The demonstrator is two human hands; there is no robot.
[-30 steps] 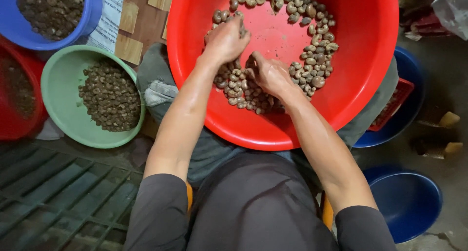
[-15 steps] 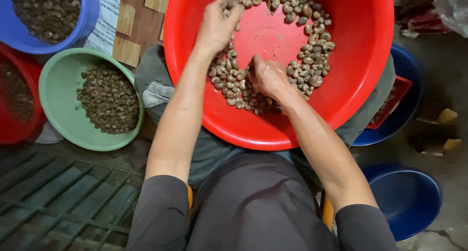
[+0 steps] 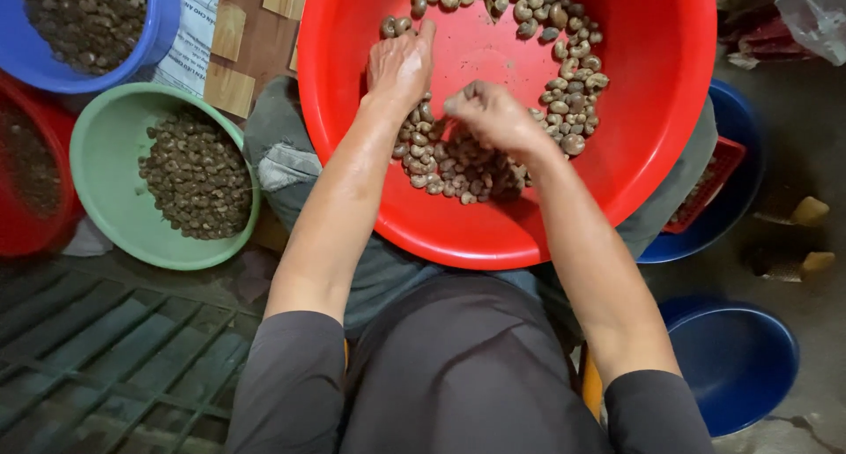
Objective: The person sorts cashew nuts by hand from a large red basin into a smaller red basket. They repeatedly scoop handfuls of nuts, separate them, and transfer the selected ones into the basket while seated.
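Beside the green basin (image 3: 106,189), left hand (image 3: 398,66) flat, right hand (image 3: 493,117) pinching nuts (image 3: 449,167).

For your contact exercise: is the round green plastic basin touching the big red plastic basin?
Apart: the head view shows grey cloth between the green basin and the red basin.

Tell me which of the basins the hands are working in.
The big red basin on the lap: both the left hand and right hand rest among its pale nuts. The green basin and blue basin sit untouched.
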